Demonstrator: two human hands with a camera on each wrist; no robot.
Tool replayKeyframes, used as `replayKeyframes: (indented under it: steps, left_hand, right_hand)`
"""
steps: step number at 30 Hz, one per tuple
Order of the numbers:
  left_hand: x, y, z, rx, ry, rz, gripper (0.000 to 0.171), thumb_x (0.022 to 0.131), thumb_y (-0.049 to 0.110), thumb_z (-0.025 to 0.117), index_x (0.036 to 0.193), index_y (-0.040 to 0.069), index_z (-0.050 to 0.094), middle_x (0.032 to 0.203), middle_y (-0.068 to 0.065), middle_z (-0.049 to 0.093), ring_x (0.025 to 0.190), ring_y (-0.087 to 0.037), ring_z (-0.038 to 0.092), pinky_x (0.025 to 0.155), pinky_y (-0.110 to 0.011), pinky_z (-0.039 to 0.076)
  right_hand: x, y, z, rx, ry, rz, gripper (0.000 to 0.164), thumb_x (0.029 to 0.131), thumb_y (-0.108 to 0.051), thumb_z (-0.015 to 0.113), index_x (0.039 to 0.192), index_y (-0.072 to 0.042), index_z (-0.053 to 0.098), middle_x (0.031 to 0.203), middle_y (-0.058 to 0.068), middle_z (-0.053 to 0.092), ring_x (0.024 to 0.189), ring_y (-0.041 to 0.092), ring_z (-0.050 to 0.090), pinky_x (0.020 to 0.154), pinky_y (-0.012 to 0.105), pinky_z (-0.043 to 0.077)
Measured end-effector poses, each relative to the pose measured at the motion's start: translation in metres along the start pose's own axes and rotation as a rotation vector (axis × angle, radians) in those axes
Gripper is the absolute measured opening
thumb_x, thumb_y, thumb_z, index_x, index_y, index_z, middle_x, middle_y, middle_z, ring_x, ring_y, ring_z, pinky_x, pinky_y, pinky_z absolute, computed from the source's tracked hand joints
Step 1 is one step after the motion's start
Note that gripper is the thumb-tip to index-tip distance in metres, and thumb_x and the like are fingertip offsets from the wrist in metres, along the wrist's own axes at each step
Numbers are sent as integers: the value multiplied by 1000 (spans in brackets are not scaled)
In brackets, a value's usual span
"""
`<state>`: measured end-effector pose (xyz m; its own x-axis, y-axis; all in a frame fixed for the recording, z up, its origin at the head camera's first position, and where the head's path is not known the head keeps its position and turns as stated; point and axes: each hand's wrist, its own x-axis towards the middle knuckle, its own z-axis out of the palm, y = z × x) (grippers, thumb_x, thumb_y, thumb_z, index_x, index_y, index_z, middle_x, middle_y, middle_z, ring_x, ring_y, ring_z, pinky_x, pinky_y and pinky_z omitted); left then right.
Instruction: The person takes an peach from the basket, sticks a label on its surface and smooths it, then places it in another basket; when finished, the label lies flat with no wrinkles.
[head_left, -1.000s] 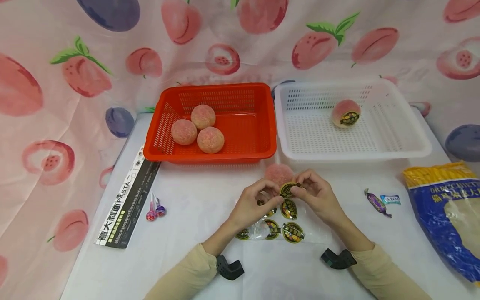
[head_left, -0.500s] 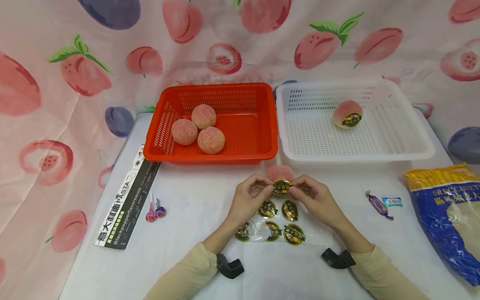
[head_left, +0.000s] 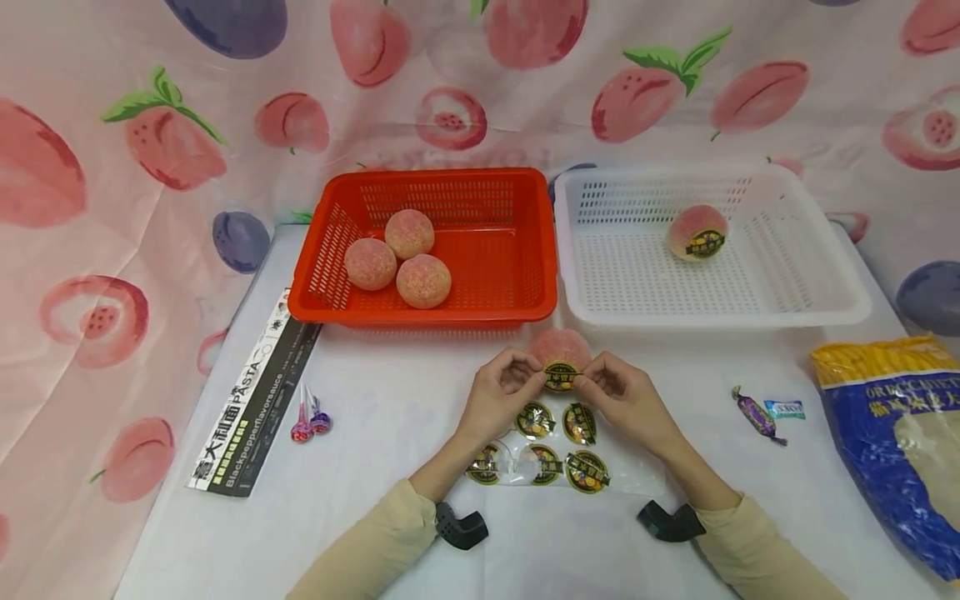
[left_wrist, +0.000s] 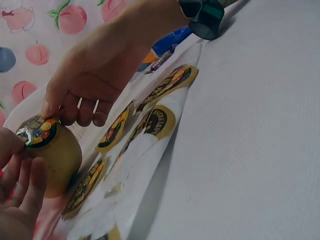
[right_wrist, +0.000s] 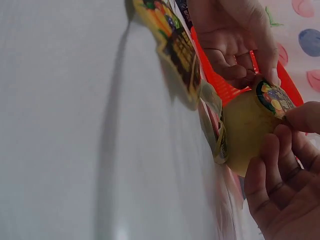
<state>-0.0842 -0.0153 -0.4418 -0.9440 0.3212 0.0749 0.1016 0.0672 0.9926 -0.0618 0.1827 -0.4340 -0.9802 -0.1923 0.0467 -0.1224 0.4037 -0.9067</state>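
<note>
A round black-and-gold fruit sticker [head_left: 560, 377] is stretched between both hands, against the near side of a pink peach [head_left: 561, 342]. My left hand [head_left: 497, 398] pinches the sticker's left end with thumb and finger; my right hand [head_left: 628, 402] pinches the right end. In the left wrist view the sticker [left_wrist: 39, 131] lies over the upper part of the yellowish peach [left_wrist: 64, 162], fingertips at its edges. Just nearer than the peach, a clear sheet [head_left: 633, 477] carries several more stickers, such as one sticker [head_left: 587, 472] at its lower middle.
Behind the hands stand a red basket [head_left: 495, 315] with three peaches and a white basket [head_left: 712, 317] with one stickered peach [head_left: 697, 233]. A pasta box [head_left: 255, 408] and lollipops [head_left: 311, 423] lie left; wrapped candies [head_left: 759, 415] and a blue-yellow pasta bag [head_left: 877, 433] lie right.
The sticker has come down from a tilted position to level against the peach's near side, both hands still pinching its ends. The left hand has shifted slightly, uncovering stickers on the sheet.
</note>
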Motion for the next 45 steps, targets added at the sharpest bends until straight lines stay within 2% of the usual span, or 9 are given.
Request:
replayKeyframes:
  steps: [9, 16, 19, 23, 27, 32, 36, 40, 45]
  left_hand:
    - [0, -6, 1, 48, 29, 54, 13, 82, 9, 61, 92, 1, 58, 96, -12, 51, 81, -24, 58, 66, -28, 52]
    - [0, -6, 3, 100, 79, 142, 12, 80, 7, 63, 90, 2, 59, 106, -13, 46, 81, -22, 56, 65, -30, 51]
    - [1, -6, 3, 119, 91, 180, 11, 80, 6, 63, 89, 2, 59, 116, -16, 45, 95, -24, 54, 70, -34, 52]
    - [3, -7, 3, 104, 80, 195, 13, 80, 4, 62, 91, -1, 56, 121, -18, 45, 103, -28, 54, 76, -38, 51]
    - [4, -7, 3, 66, 61, 176, 30, 80, 2, 61, 107, -2, 50, 118, -16, 48, 90, -31, 59, 75, -37, 51]
    - [2, -5, 3, 72, 36, 181, 46, 80, 1, 60, 123, 1, 44, 123, -14, 46, 98, -30, 54, 73, -33, 52]
    - [1, -2, 2, 137, 7, 202, 46, 82, 5, 59, 126, 5, 45, 130, -11, 43, 102, -26, 51, 72, -31, 52]
    - [0, -1, 2, 201, -11, 197, 50, 80, 14, 64, 127, 10, 46, 130, -6, 44, 99, -24, 50, 72, -35, 50]
    - [6, -24, 4, 316, 29, 184, 60, 75, 36, 68, 128, 24, 44, 123, 7, 42, 95, -11, 44, 68, -30, 46]
  right_hand:
    - [-2, -8, 3, -49, 35, 23, 8, 84, -14, 59, 86, -8, 56, 84, 6, 58, 69, 14, 54, 58, 21, 45]
    - [1, -7, 3, -36, 97, -66, 7, 81, -8, 62, 83, -3, 58, 107, 13, 44, 103, 18, 42, 75, 20, 46]
    - [2, -6, 2, -13, 101, -85, 7, 80, -6, 62, 82, -2, 57, 119, 18, 39, 112, 23, 36, 77, 18, 45]
    - [2, -6, 1, -16, 99, -83, 7, 80, -6, 63, 80, -4, 57, 122, 17, 40, 114, 24, 37, 77, 19, 45]
    - [2, -4, 1, -11, 99, -55, 10, 79, -7, 64, 81, -3, 55, 117, 14, 42, 109, 21, 41, 78, 22, 47]
    - [3, 5, 1, 131, 59, 14, 35, 80, -7, 63, 108, -2, 43, 118, 13, 40, 101, 19, 50, 74, 21, 50]
    - [4, 21, 2, 147, 14, -5, 61, 81, -13, 63, 132, -17, 30, 129, 8, 35, 105, 15, 46, 70, 22, 51]
    - [5, 31, 3, 94, -29, -58, 58, 83, -16, 61, 133, -26, 34, 129, -3, 35, 105, 13, 42, 70, 22, 50]
    - [4, 19, 2, 78, -85, -94, 56, 84, -11, 58, 134, -20, 34, 131, -1, 34, 109, 12, 38, 79, 25, 48]
